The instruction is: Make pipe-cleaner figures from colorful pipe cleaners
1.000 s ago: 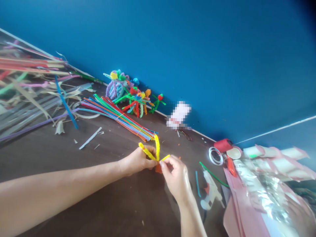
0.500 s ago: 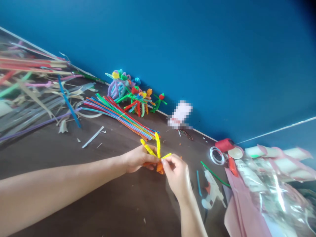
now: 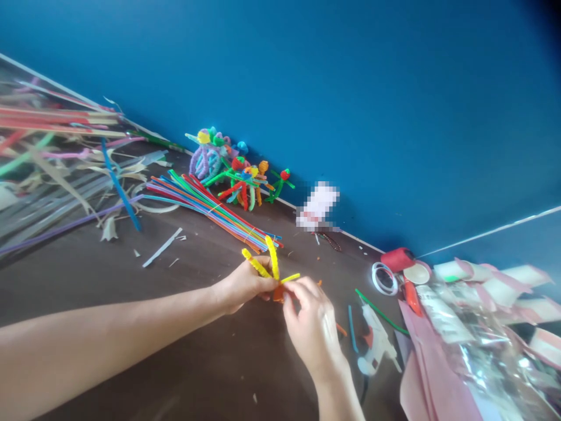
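Left hand [image 3: 248, 285] held one pipe-cleaner craft [image 3: 277, 294], three yellow stems [image 3: 272, 257] showing; right hand [image 3: 310, 318] at it, grip unclear. One glue gun [image 3: 376, 344] lay right.

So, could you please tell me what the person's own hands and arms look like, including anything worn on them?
Both the left hand and the right hand are bare, without gloves. No sleeve, watch or bracelet shows on the left forearm or right forearm. No ring is visible, though some fingers are partly hidden.
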`<state>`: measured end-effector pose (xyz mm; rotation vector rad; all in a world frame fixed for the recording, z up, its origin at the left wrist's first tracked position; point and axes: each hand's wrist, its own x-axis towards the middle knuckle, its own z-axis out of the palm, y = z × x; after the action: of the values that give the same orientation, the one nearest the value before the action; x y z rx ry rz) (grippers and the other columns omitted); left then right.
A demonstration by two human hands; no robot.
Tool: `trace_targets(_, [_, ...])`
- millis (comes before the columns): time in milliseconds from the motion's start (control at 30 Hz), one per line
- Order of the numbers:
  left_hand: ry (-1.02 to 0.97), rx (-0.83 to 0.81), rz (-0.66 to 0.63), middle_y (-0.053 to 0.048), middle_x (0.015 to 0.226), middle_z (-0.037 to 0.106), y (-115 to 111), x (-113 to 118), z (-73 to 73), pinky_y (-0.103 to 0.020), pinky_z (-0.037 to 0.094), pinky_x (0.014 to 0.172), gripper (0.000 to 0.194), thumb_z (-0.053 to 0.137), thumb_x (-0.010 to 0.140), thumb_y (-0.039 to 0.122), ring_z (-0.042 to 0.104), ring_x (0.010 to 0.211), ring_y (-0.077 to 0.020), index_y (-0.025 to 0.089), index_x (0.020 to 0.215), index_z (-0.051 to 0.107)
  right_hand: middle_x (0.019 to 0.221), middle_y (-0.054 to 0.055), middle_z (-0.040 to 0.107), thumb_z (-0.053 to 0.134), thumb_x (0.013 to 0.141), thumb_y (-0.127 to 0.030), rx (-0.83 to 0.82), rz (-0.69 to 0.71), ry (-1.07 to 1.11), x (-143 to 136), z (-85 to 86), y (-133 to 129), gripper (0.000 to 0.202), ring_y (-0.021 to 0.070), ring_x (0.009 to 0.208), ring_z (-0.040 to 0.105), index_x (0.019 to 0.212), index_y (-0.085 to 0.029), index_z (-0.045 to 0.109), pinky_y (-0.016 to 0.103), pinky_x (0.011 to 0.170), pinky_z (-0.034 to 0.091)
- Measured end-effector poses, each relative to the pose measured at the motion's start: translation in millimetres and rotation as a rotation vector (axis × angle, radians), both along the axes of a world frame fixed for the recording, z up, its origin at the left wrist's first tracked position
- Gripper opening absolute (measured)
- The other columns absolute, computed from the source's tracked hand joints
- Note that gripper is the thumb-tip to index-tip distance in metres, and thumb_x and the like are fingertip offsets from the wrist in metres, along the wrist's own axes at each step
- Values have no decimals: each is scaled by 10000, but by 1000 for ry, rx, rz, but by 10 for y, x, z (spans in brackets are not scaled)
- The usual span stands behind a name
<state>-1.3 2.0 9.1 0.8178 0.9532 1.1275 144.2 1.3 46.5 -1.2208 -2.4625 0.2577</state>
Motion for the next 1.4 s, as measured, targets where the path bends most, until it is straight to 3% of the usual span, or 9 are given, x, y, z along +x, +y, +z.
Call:
trace_targets(167, [111, 38, 53, 22, 540, 562, -1, 33, -35, -202, 392, 473, 111, 532, 590, 119, 527, 508, -106, 145, 677, 468, 716, 20, 529, 457, 744, -97, 115, -58, -136, -53, -13, -66, 139, 161, 684, 525, 783, -196, 547, 269, 619, 379])
trace_targets(433, [496, 365, 140, 39, 581, 496, -19, 26, -95, -175, 342, 490, 61, 501, 589, 107, 452, 540, -76, 141, 640, 505, 706, 14, 502, 432, 762, -83, 140, -41, -152, -42, 6, -83, 151, 148, 665, 509, 756, -198, 530, 254, 601, 368])
trace_targets(600, [543, 406, 63, 47, 550, 458, -18, 6, -29, -167, 318, 475, 60, 545, 580, 132, 412, 527, -67, 136, 594, 487, 751, 18, 497, 449, 792, -140, 62, -1, -42, 13, 93, -32, 136, 145, 711, 497, 761, -206, 563, 266, 666, 372])
trace_targets(700, [464, 357, -78, 48, 546, 466, -22, -20, 24, -164, 318, 465, 90, 569, 564, 132, 419, 517, -68, 134, 604, 489, 775, 13, 521, 480, 776, -148, -125, 16, 111, 85, 112, 35, 116, 136, 737, 511, 756, -204, 579, 254, 692, 381])
trace_targets(867, [222, 222, -409, 16, 613, 560, -34, -99, 102, -186, 359, 497, 137, 592, 568, 139, 486, 535, -90, 130, 697, 548, 679, -16, 566, 584, 699, -202, -719, 55, 389, 222, 24, 200, 31, 115, 648, 536, 717, -180, 570, 217, 618, 404])
trace_targets(1033, [-89, 92, -461, 9, 614, 551, -50, -118, 82, -193, 339, 449, 208, 660, 524, 177, 452, 500, -85, 137, 708, 571, 553, -44, 527, 639, 634, -265, -1061, 44, 604, 225, -122, 290, 144, 88, 518, 483, 619, -160, 542, 206, 537, 374])
trace_targets(1100, [-193, 43, -375, 2, 621, 554, -49, -97, 47, -190, 330, 440, 214, 671, 516, 184, 463, 513, -91, 139, 697, 565, 529, -50, 509, 636, 628, -274, -1059, -3, 669, 194, -144, 298, 153, 76, 472, 450, 610, -162, 533, 196, 491, 355])
trace_targets(1233, [-248, -41, -126, 17, 590, 550, -24, -50, -11, -187, 331, 445, 193, 663, 529, 158, 477, 502, -85, 146, 679, 544, 504, -51, 479, 598, 645, -261, -870, -105, 659, 134, -105, 304, 115, 63, 432, 400, 632, -159, 546, 172, 423, 305])
trace_targets(1400, [-228, -86, -32, 16, 608, 556, -19, -30, -3, -194, 360, 471, 238, 662, 535, 174, 504, 520, -91, 145, 717, 511, 531, -26, 539, 513, 688, -208, -609, -127, 509, 41, -31, 259, 126, 84, 487, 472, 599, -150, 580, 183, 482, 351])
